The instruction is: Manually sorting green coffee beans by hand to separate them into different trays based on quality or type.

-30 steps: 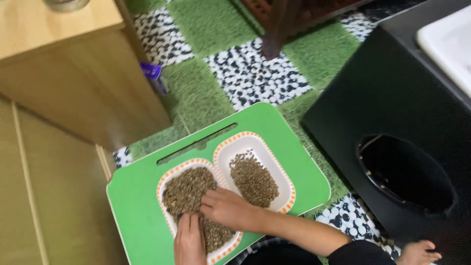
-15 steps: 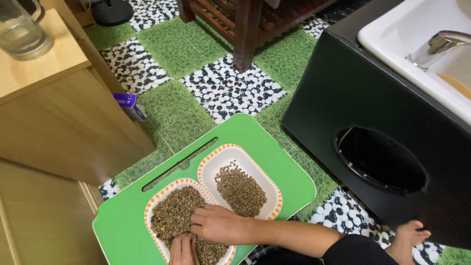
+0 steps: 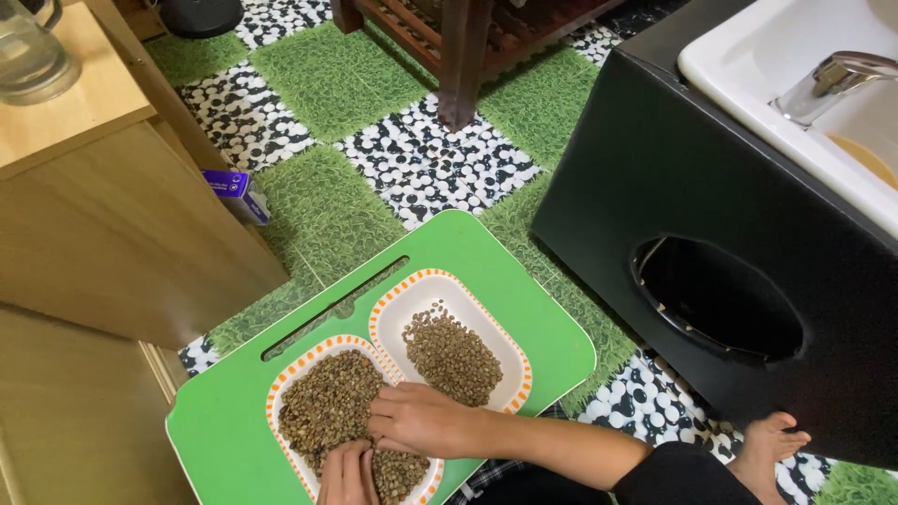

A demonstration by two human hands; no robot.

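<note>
**Two hands in a dish of small brown grains**

The black cabinet [image 3: 711, 234] filled the side from 1 to 4 o'clock, with a round dark hole in its front, and a white sink [image 3: 748, 65] with a metal tap [image 3: 832, 79] sat on its top. A wooden cupboard [image 3: 103, 234] stood from 8 to 11 o'clock, and a glass jug [image 3: 33, 51] was on its top at the corner. The floor [image 3: 346, 84] was covered with squares of green grass pattern and black-and-white pebble pattern. At 12 o'clock a dark wooden furniture leg [image 3: 458, 65] stood on it. A small purple box [image 3: 234, 192] lay at 10 o'clock, just beside the cupboard.

The green tray [image 3: 486, 252] lay near 6 o'clock, with a long slot as handle. Two white dishes with orange edge sat on it, touching each other. The right dish [image 3: 463, 351] held a small heap of grains. The left dish [image 3: 323, 407] was almost full of the same brown grains.

The right hand [image 3: 416, 421] rested flat on the grains of the left dish, fingers loosely together and pointing to 9 o'clock, clamped on nothing. The left hand [image 3: 346, 477] was at 6 o'clock, cut by the edge, fingers touching the grains just beside the right hand; I could not tell if it gripped something. A bare foot [image 3: 772, 440] showed at 4 o'clock.
</note>
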